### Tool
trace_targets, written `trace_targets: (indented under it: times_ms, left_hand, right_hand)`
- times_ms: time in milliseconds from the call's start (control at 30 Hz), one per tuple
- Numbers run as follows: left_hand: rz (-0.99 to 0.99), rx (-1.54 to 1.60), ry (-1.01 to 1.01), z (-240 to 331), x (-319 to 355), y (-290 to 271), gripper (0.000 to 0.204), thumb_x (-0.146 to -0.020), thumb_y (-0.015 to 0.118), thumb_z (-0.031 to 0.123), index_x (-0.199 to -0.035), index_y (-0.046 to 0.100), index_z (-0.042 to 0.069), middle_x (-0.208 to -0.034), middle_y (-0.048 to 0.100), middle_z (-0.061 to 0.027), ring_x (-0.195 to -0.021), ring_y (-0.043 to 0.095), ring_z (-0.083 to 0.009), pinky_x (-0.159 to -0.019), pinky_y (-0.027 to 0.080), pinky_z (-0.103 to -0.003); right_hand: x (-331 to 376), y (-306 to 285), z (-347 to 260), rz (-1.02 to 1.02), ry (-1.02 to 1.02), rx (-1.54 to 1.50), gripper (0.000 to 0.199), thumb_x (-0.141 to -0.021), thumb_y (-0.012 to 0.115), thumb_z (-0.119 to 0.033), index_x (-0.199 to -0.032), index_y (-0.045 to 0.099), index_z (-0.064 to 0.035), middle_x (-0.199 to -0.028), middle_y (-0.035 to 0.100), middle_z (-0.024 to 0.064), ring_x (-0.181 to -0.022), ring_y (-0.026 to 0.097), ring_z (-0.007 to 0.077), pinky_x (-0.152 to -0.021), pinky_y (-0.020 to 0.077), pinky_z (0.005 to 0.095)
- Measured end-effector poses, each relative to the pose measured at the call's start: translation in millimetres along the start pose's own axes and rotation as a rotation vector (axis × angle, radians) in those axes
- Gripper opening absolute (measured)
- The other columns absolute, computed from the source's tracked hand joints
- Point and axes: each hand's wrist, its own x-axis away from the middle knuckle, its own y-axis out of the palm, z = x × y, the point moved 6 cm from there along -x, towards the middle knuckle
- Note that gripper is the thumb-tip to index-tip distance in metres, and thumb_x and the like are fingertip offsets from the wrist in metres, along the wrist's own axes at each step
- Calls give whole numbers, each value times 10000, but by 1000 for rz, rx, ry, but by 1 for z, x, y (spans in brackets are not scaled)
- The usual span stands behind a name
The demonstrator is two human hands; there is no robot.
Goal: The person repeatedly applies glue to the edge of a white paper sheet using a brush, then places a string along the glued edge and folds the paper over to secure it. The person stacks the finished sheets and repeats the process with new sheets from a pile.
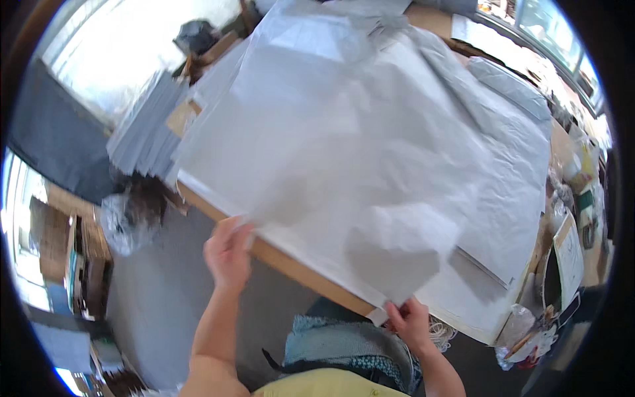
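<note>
A large, thin white sheet (317,159), paper-like and wrinkled, covers most of the table. At the near table edge, my left hand (229,253) is closed on the sheet's left part, with the fingertips partly blurred. Farther right, my right hand (409,323) pinches the sheet near its front corner. Between the hands runs the brown table edge (304,274), with the sheet lying along it. Close to my right hand the sheet is lifted and billows, throwing a grey shadow. Other white sheets lie beneath it toward the right.
Grey-white stacked sheets (145,129) stand at the left. A clear plastic bag (122,225) hangs near the table's left corner. Below my right hand is a bundle of white string (442,333). Clutter with an open carton (562,261) lines the right side.
</note>
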Motion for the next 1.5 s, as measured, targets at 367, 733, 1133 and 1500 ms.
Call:
trace_targets:
  times_ms: [367,733,1133,1500]
  left_hand:
    - [423,-123,39,-130,-78,-59,397,-1022,571,78,-1411,546,6,-1164,671,-139,-1096,651,-280,-970,522,-391]
    - [-428,77,953,129,36,248,411,-931,574,16,-1337,627,50,-1372,627,-143,-1323,559,-318,-1150,409,-480]
    - [-456,128,1216,164,96,288,246,-866,611,45,-1097,695,27,-1174,725,-137,-1131,687,-324,-1005,541,-454]
    - [-751,238,1130,126,182,194,318,-788,752,23,-1095,674,49,-1181,688,-131,-1100,675,-367,-946,549,-470]
  right_hand:
    - [-51,102,-64,-327,-240,-272,360,-1015,636,-206,-1326,602,-29,-955,737,115,-911,710,176,-827,564,325]
    - [105,-222,24,780,-2,563,266,-1025,583,-161,-1236,679,-30,-951,707,134,-864,674,229,-804,525,348]
    - [169,-321,35,829,-76,1483,330,-808,740,-134,-1120,640,-103,-1032,611,95,-1015,611,298,-852,509,425]
    - [162,-423,77,1441,-37,453,406,-929,730,-374,-943,722,31,-748,703,127,-682,685,218,-668,523,339]
